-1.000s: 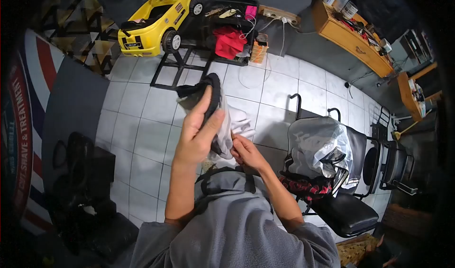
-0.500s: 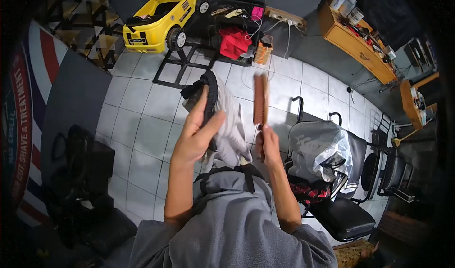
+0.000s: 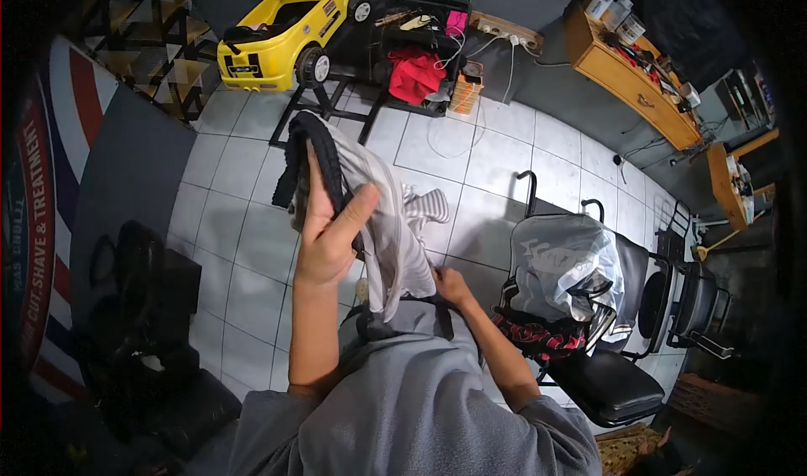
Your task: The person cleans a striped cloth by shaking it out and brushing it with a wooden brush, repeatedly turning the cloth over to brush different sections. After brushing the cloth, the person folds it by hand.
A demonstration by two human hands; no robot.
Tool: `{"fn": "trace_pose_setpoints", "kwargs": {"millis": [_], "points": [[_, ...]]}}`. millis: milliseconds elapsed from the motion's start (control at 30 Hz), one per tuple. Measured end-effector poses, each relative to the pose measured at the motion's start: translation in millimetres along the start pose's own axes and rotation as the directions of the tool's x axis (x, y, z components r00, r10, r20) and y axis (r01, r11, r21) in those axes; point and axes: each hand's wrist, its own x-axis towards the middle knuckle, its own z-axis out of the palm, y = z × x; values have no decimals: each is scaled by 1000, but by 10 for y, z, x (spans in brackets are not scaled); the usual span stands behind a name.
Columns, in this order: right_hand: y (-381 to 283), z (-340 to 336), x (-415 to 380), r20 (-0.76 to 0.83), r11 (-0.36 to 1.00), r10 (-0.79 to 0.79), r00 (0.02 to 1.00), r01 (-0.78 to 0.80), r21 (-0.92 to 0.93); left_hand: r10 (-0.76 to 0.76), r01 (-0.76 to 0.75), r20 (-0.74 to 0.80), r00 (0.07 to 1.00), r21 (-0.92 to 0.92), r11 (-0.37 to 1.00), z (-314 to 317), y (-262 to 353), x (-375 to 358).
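A light grey and white striped barber cape (image 3: 382, 215) with a black gathered neckband hangs in front of me. My left hand (image 3: 328, 232) grips it near the band, thumb on the cloth side and fingers inside the black edge. Beside the lower right edge of the cloth is my right hand (image 3: 454, 286), closed, with its fingertips partly hidden. The brown brush seen in it earlier is out of sight now, apparently behind the cape.
A yellow toy car (image 3: 290, 34) stands at the back left, next to a black metal frame (image 3: 324, 131). On the right are a chair with a clear plastic bag (image 3: 563, 257), a black stool seat (image 3: 609, 390) and a wooden wall drawer (image 3: 630, 81) holding bottles.
My left hand has lifted the cape up and left, and its fabric has swung out. The right hand has dropped lower and left, taking the brush from view.
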Motion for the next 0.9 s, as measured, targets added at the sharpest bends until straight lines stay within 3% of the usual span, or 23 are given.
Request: {"fn": "trace_pose_setpoints", "kwargs": {"millis": [100,167,233,267,367,433,500,533,567,633,667,700,733,800,900], "points": [[156,-108,-49,-95,987,144,985,-150,-64,-55,53,-31,998,-43,998,-9,-35,-13],[131,-226,33,-154,926,326,933,-282,252,-66,65,-30,997,-24,998,17,-109,4],[-586,-643,-30,-80,712,397,914,-252,655,-64,67,-38,997,61,996,39,-181,13],[-970,-815,-104,-86,592,291,953,-109,799,-75,79,-47,996,93,993,72,-208,14],[-1671,-1039,-313,-132,386,129,983,73,920,-19,25,-49,999,129,991,233,-303,25],[-1849,-956,-432,-82,406,1,997,75,911,-39,48,-45,998,216,975,304,-376,29],[-1997,-839,-454,59,527,-49,997,-24,850,6,10,-61,998,260,965,339,-422,61],[-1850,-672,-388,15,583,-61,998,23,812,27,-4,-62,998,350,937,304,-436,74],[-1605,-478,-288,-27,637,-76,997,70,768,16,7,-96,995,230,973,280,-425,86],[-1165,-317,-147,4,924,-26,1000,22,382,25,-34,-176,984,-45,998,262,-345,93],[-890,-235,-97,11,989,7,1000,-9,151,37,-62,-223,974,-107,992,303,-257,97],[-508,-112,-48,80,998,46,996,-42,-45,48,-55,-272,961,-19,998,326,-190,103],[-14,59,-9,86,990,28,996,-15,-140,70,-78,-241,968,-24,997,296,-204,115],[270,-42,-108,-7,987,114,993,-115,-115,114,-112,-210,971,21,993,230,-237,119],[-167,-332,-105,-230,975,219,948,-204,89,165,-134,-189,968,169,976,156,-346,126]]}}
